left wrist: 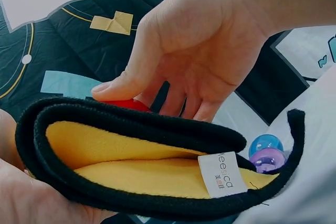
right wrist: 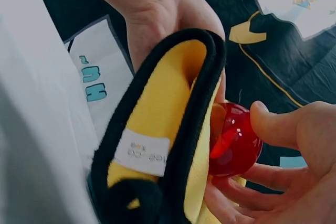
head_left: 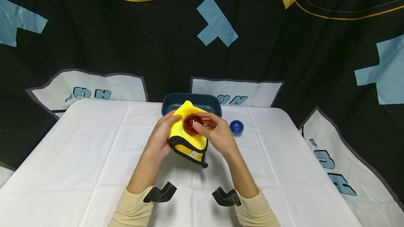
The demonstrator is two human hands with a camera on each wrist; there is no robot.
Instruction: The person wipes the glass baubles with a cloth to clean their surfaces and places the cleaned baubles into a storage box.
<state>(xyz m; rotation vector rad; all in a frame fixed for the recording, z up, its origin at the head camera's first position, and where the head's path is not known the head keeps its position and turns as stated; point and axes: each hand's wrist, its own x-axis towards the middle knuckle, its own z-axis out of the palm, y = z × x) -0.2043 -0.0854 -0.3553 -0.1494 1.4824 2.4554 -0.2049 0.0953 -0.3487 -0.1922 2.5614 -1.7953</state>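
Observation:
My left hand (head_left: 160,137) grips a folded yellow cloth (head_left: 180,130) with black edging and a white label (left wrist: 223,176), held up over the table. Against the cloth's yellow face sits a shiny, see-through red ball (right wrist: 239,142). My right hand (head_left: 221,134) holds this ball between thumb and fingers, from the right side. In the left wrist view the cloth hides most of the red ball, and only its top shows under the right thumb (left wrist: 123,83).
Behind the hands, a dark teal rectangular tub (head_left: 209,101) stands at the table's far edge, partly covered by the cloth. A see-through blue ball (head_left: 236,127) lies to the right of the right hand. White cloth (head_left: 104,171) covers the table; a black patterned curtain (head_left: 151,41) hangs behind.

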